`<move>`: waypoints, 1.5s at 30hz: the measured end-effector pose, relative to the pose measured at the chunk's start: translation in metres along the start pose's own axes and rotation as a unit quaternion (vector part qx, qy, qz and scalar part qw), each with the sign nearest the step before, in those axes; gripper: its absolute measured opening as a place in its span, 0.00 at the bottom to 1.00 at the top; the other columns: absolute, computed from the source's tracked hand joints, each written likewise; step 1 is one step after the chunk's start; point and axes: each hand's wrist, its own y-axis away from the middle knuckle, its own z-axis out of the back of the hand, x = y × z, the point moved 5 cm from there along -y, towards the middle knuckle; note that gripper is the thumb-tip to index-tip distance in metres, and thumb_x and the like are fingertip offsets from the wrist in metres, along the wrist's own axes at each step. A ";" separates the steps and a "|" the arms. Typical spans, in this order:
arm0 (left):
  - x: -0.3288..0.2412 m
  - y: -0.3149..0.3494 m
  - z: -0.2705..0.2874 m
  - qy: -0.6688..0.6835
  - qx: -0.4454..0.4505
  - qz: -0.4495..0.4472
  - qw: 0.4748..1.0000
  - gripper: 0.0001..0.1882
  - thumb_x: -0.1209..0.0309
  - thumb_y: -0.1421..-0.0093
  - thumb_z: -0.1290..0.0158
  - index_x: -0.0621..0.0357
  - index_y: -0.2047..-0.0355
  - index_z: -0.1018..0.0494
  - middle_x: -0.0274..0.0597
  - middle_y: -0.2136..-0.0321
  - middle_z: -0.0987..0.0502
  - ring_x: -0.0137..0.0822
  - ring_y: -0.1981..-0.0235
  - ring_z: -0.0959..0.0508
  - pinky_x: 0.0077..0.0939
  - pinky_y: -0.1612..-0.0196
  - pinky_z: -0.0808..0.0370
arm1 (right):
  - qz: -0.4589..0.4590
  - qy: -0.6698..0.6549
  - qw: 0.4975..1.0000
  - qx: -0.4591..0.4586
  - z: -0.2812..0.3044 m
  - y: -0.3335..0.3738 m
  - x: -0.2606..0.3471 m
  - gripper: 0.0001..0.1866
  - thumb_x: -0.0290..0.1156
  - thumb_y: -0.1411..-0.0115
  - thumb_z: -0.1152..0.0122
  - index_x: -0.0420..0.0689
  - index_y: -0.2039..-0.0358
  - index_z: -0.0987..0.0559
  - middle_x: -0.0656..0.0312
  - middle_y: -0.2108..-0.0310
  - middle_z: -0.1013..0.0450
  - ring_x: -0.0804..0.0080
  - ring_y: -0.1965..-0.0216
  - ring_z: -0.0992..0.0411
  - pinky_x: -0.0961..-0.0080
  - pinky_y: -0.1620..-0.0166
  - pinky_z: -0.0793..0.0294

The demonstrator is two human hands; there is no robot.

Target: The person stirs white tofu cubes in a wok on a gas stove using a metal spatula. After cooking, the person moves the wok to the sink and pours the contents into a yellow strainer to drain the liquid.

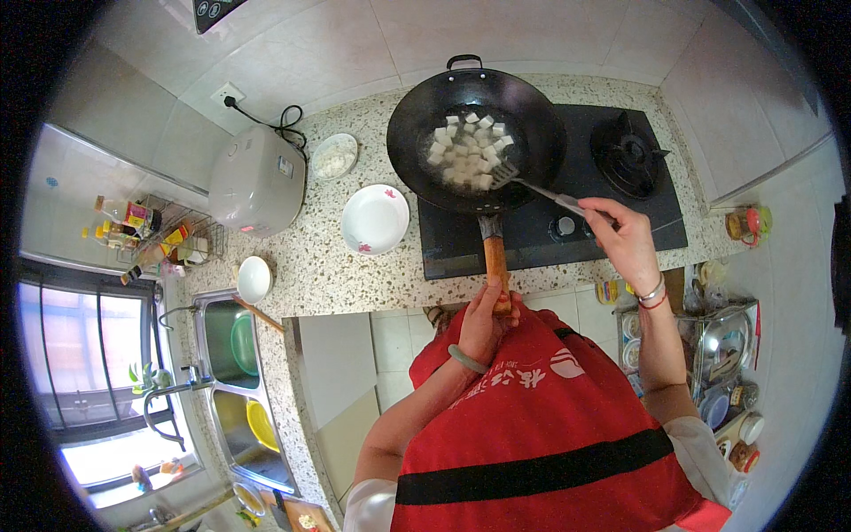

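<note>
A black wok (417, 133) with a wooden handle (495, 257) sits over the left part of the black gas stove (461, 257). Many white cubes that look like tofu (468, 152) lie in liquid in its middle. Around the end of the wooden handle my left hand (486, 317) is closed. My right hand (623, 239) grips the grey handle of a slotted metal spatula (550, 193). The spatula's slotted head (504, 175) is inside the wok, at the right lower edge of the cubes.
Left of the wok stand a white bowl (375, 219), a small plate of white food (335, 157) and a rice cooker (257, 182). A small white bowl (254, 279) is near the sink (215, 355). The second burner (629, 152) is at right, shelves (709, 355) below.
</note>
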 end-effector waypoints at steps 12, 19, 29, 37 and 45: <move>-0.001 0.001 0.000 -0.010 -0.006 0.000 1.000 0.15 0.56 0.36 0.53 0.55 0.68 0.37 0.43 0.70 0.26 0.31 0.75 0.28 0.23 0.73 0.29 | -0.052 -0.131 0.990 0.014 -0.057 -0.025 -0.031 0.13 0.31 0.39 0.46 0.44 0.55 0.22 0.67 0.81 0.29 0.85 0.82 0.34 0.85 0.80 0.36; 0.001 -0.002 0.005 -0.012 -0.003 0.008 1.000 0.15 0.56 0.36 0.52 0.55 0.68 0.36 0.43 0.69 0.27 0.30 0.75 0.28 0.24 0.72 0.29 | -0.009 -0.029 0.998 -0.049 -0.031 -0.026 -0.012 0.11 0.29 0.41 0.43 0.44 0.58 0.21 0.62 0.79 0.25 0.82 0.83 0.30 0.83 0.79 0.34; -0.002 0.000 0.000 -0.007 0.001 0.006 1.000 0.14 0.57 0.36 0.53 0.56 0.65 0.36 0.43 0.69 0.27 0.31 0.75 0.28 0.25 0.72 0.29 | -0.018 -0.033 0.994 -0.103 0.035 -0.001 0.016 0.09 0.30 0.40 0.43 0.43 0.60 0.20 0.69 0.84 0.30 0.90 0.87 0.40 0.88 0.85 0.45; 0.000 0.000 0.000 -0.021 -0.007 0.012 1.000 0.19 0.56 0.35 0.56 0.57 0.54 0.36 0.41 0.69 0.27 0.30 0.74 0.29 0.25 0.71 0.30 | -0.080 -0.086 0.991 -0.067 0.048 0.014 0.029 0.11 0.35 0.38 0.45 0.43 0.63 0.19 0.71 0.87 0.34 0.91 0.90 0.44 0.89 0.87 0.49; 0.004 -0.002 0.005 -0.028 0.001 0.009 1.000 0.23 0.54 0.35 0.56 0.57 0.48 0.35 0.39 0.68 0.27 0.30 0.74 0.30 0.25 0.70 0.30 | -0.092 -0.118 0.989 -0.005 0.017 0.004 0.025 0.12 0.37 0.37 0.46 0.42 0.64 0.19 0.70 0.88 0.35 0.89 0.91 0.43 0.88 0.88 0.49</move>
